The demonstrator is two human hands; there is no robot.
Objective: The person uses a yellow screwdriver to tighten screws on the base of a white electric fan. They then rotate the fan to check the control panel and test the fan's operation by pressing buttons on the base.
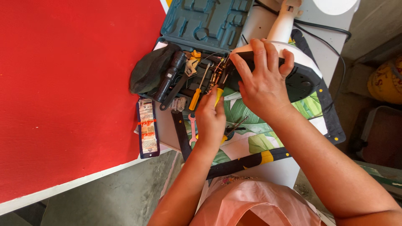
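A red board (71, 83) is covering the left of the table, with a flat packet (148, 127) lying at its edge. Just right of it, an open toolbox (197, 25) is holding a black flashlight (169, 77). The left hand (210, 119) is pinching a yellow-handled screwdriver (218, 95) at the toolbox edge. The right hand (261, 81), fingers spread, is gripping the black-and-white appliance base (303, 77) beside it.

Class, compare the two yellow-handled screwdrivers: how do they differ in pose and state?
The left hand grips one screwdriver; the other screwdriver lies untouched in the toolbox. The gripped one's handle is mostly hidden by fingers; the other's shows fully. Both have yellow handles.
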